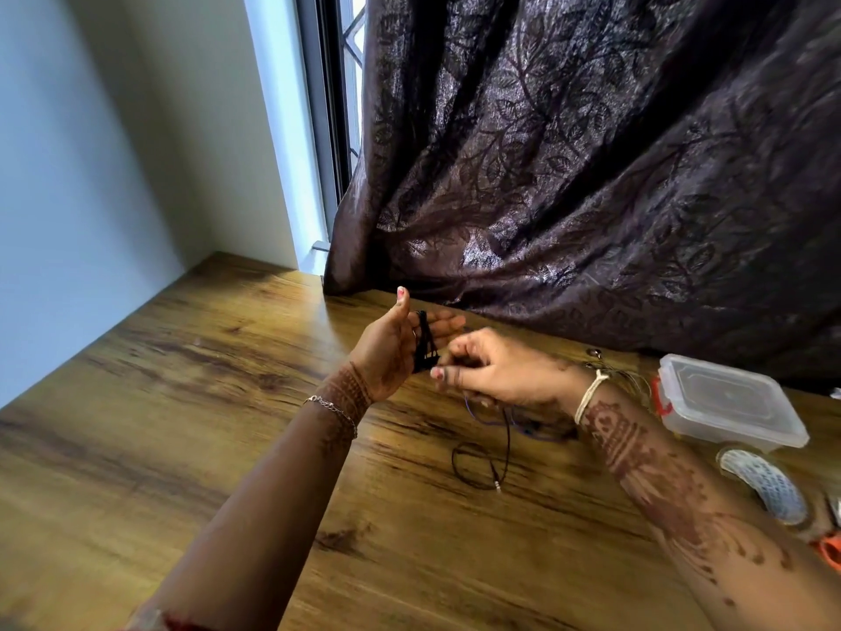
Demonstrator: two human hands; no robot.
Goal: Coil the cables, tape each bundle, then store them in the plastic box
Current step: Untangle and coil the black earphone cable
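Note:
A thin black cable [482,462] trails in loops on the wooden table, its metal plug lying near the front. Several turns of it are wound around the straight fingers of my left hand [391,352], thumb pointing up. My right hand [491,371] pinches the cable just beside the wound coil [425,346], fingers curled. A thin purple cable [523,425] lies partly hidden under my right wrist. The clear plastic box [723,403] with its lid on stands at the right. A roll of tape [764,487] lies in front of the box.
A dark leaf-patterned curtain [591,175] hangs down onto the table's far edge. Orange-handled scissors [830,551] peek in at the right edge. Thin wires [632,380] lie between my right wrist and the box. A wall borders the table on the left.

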